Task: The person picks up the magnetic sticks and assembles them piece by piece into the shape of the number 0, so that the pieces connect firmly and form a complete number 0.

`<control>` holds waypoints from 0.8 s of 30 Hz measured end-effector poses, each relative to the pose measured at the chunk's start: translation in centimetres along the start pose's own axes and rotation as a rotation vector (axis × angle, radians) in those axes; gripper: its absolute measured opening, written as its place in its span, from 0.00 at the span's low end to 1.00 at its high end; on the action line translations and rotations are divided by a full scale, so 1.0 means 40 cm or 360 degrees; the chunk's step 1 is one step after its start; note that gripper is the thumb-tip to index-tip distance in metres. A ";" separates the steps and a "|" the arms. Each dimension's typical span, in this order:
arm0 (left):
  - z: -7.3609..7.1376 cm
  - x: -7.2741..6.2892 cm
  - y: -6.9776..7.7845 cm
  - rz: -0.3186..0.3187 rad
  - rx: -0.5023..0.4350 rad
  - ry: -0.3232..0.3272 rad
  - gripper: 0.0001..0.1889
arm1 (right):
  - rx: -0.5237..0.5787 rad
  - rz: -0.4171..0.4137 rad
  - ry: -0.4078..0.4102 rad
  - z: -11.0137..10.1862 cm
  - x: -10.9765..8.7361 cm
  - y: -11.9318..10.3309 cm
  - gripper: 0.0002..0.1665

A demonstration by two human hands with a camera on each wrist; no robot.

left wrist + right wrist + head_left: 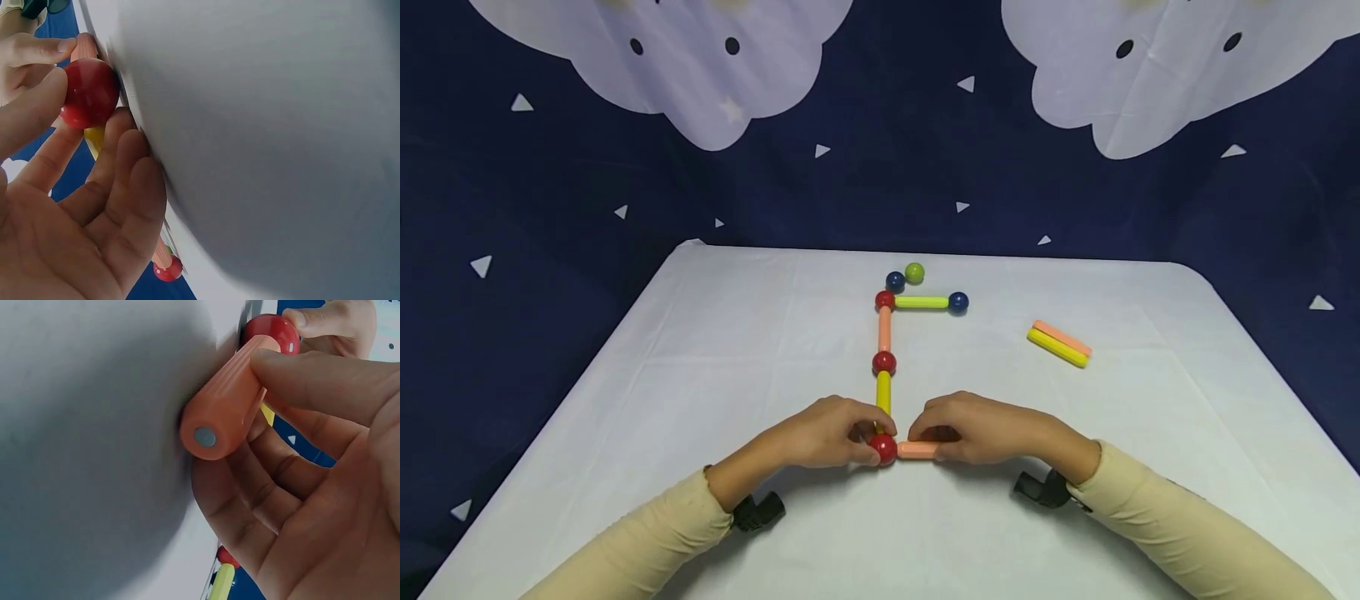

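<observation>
My left hand [831, 431] pinches a red ball [883, 448] at the near end of a line of balls and rods. From that ball a yellow rod [883, 392] runs away from me to another red ball [884, 362]. In my right hand [981, 427] an orange rod [228, 403] is held between thumb and fingers, lying sideways on the table. Its left end meets or nearly meets the near red ball [92, 94]. A grey metal disc [205, 436] shows in the rod's free end.
Farther along, an orange rod [884, 331] leads to a red ball [885, 301], then a yellow-green rod [922, 302] and a blue ball [958, 302]. Another blue ball [895, 282] and a green ball [914, 272] sit behind. Loose yellow [1057, 348] and orange rods lie right.
</observation>
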State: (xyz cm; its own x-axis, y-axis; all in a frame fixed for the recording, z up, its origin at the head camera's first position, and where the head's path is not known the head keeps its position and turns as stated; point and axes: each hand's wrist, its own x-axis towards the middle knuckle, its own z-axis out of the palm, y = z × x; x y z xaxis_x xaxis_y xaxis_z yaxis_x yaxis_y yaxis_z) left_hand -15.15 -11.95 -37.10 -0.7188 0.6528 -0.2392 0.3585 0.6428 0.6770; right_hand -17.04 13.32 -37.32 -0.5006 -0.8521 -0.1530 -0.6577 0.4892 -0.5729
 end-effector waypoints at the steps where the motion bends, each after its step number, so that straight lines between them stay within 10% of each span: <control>1: 0.000 0.000 0.001 -0.0003 0.0007 0.0002 0.15 | 0.0004 -0.0006 -0.0001 0.000 0.000 0.000 0.17; 24: 0.005 -0.001 0.012 -0.0105 -0.0030 0.0072 0.15 | 0.0079 -0.0011 0.0055 -0.068 0.020 0.023 0.17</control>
State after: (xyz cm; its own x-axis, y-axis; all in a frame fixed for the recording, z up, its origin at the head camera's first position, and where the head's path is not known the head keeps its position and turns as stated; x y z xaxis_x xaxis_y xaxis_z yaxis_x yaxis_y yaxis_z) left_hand -14.82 -11.60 -36.89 -0.7670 0.5899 -0.2523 0.2985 0.6762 0.6736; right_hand -19.57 13.59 -35.77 -0.5160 -0.8479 -0.1216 -0.6327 0.4729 -0.6132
